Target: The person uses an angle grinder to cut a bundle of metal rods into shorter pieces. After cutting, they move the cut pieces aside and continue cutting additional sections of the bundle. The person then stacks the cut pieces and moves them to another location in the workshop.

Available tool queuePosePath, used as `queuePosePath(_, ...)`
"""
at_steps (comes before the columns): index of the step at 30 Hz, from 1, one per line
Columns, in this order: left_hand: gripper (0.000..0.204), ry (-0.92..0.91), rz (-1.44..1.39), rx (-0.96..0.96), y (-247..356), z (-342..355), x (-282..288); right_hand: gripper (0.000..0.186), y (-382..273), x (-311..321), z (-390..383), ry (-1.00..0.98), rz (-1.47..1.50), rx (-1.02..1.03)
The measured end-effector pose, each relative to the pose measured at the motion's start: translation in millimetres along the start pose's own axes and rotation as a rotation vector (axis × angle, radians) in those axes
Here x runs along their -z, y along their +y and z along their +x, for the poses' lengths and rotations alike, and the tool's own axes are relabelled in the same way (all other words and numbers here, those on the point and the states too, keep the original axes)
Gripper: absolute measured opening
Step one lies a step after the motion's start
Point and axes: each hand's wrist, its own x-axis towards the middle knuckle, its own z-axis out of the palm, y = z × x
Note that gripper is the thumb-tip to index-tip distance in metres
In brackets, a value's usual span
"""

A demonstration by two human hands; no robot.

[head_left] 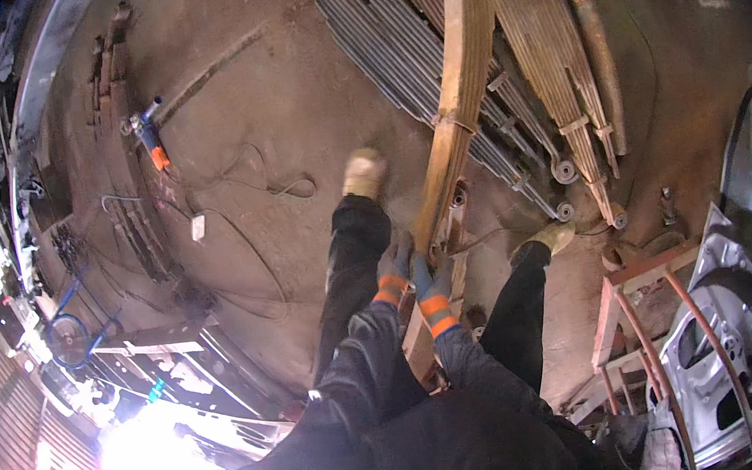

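Between my legs runs a long, curved leaf spring pack point(458, 98), brownish and bound by a clamp, rising away from me over other springs. Its near end is in my hands, both in grey gloves with orange-striped cuffs. My left hand point(396, 266) is closed along the left side of that end. Just right of it and slightly nearer, my right hand point(431, 283) grips the same end. My fingertips are partly hidden. A rusty metal piece point(456, 214) with an eye is close by the hands.
More leaf springs point(554, 66) lie on the floor ahead and right. An angle grinder point(150, 144) with its cable point(252, 243) is at left, near rusty bars point(116, 127). At right stand a reddish metal frame point(632, 310) and a vehicle door point(728, 349). Glare fills the lower left.
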Motion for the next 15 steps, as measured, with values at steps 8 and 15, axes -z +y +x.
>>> queuePosePath(8,0.056,-0.170,-0.166,0.031,-73.3,60.8,-16.6,0.062,45.7,-20.1,29.3,-0.097,-0.261,0.155)
queuePosePath(15,0.049,-0.066,-0.183,0.387,-65.2,37.7,-3.9,0.063,44.0,1.7,48.6,-0.273,-0.548,0.026)
